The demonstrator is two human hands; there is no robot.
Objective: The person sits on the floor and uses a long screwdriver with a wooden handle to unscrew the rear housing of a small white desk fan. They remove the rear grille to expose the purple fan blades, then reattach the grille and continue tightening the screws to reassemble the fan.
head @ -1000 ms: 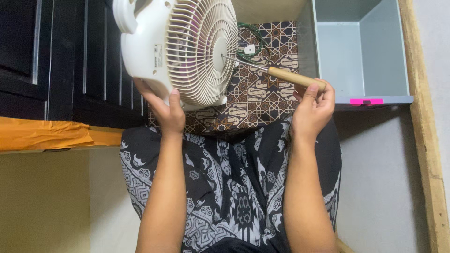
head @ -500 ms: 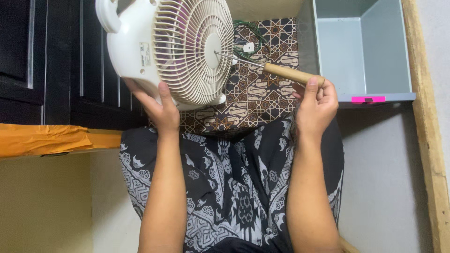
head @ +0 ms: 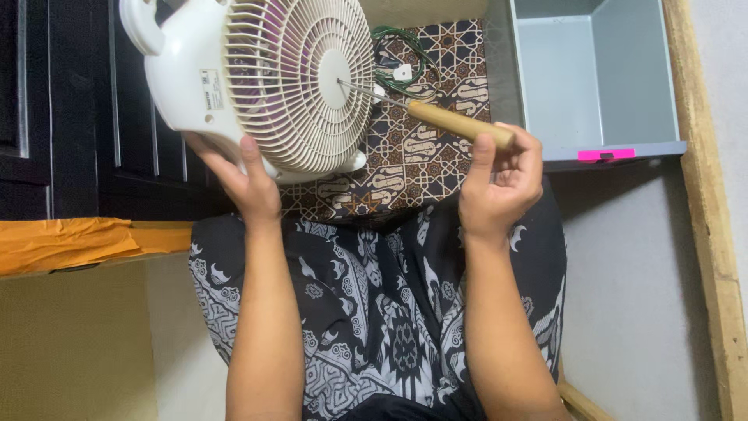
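Observation:
A small cream table fan (head: pixel 265 78) with a round grille is tilted on a patterned brown cloth (head: pixel 413 168). My left hand (head: pixel 241 179) holds the fan from below at its base. My right hand (head: pixel 499 179) grips the wooden handle of a screwdriver (head: pixel 456 123). The screwdriver's metal shaft points left and its tip touches the centre of the fan grille. Purple blades show behind the grille.
A grey plastic bin (head: pixel 592 78) with a pink tag stands at the upper right beside a wooden strip (head: pixel 705 195). Green wire (head: pixel 397 54) lies on the cloth behind the fan. Dark furniture (head: pixel 70 109) is at left, with orange cloth (head: pixel 78 242) below. My lap is covered by black patterned fabric (head: pixel 374 312).
The fan has shifted left and tilted more upright in my left hand. The screwdriver tip has come onto the grille's centre.

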